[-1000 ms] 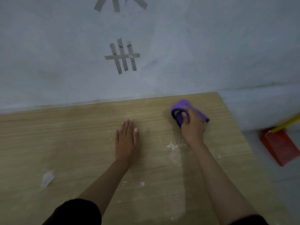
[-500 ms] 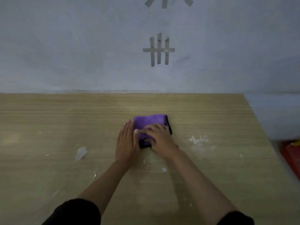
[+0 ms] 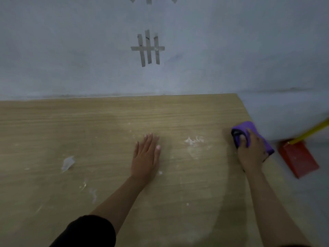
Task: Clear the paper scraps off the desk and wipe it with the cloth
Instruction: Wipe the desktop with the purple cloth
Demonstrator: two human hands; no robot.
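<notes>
On my feed the left hand lay flat on the wooden desk, near the middle. Its palm was down and its fingers were straight and held close together, the thumb a little apart. The right hand was over at the desk's right edge, its fingers curled down over the purple cloth and gripping it. The cloth was bunched under the palm and pressed against the wood, with one corner sticking out past the wrist side.

Between the two hands I saw a patch of white crumbs and a pale smear below it. A larger paper scrap lay well to the left of the left hand, and small flecks were scattered nearer the front edge — too small for me to tell more.

Off the desk on the right stood a red dustpan with a yellow handle. Strips of grey tape crossed on the wall behind the desk. A black sleeve covered the left upper arm.
</notes>
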